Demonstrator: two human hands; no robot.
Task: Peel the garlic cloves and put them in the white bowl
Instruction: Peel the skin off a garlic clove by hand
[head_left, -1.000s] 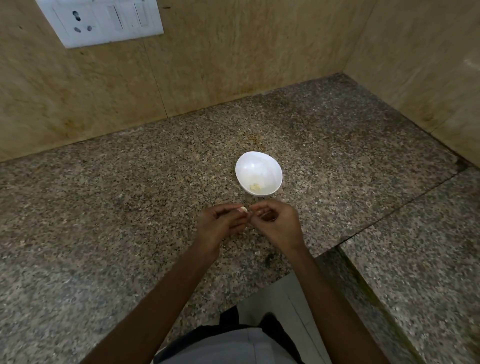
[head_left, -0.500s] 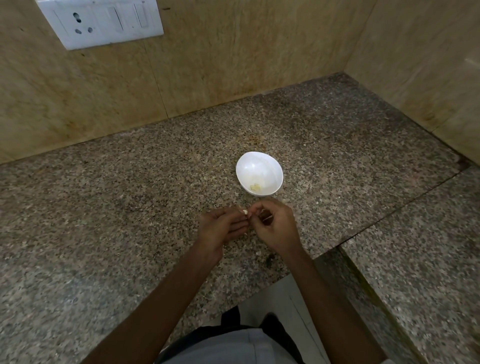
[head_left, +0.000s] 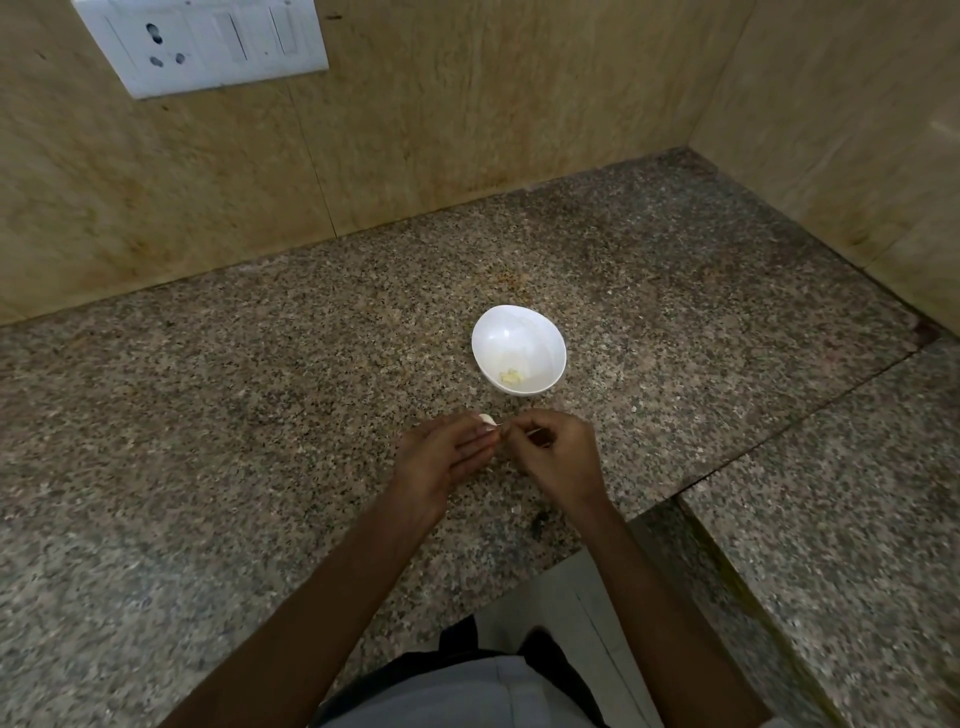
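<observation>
Between the fingertips of both hands, above the speckled brown granite counter (head_left: 218, 467), is one off-white garlic clove (head_left: 487, 420). The left hand (head_left: 447, 457) pinches it at the fingertips, its other fingers loosely extended. The right hand (head_left: 558, 457) is curled, thumb and forefinger nipping the clove's right end; skin or flesh, too small to tell. A round glossy white bowl (head_left: 493, 332) stands just beyond the hands, apart from both, with pale yellow bits (head_left: 511, 376) at its near side. A white switch-and-socket plate (head_left: 202, 41) is far up-left of the left hand.
</observation>
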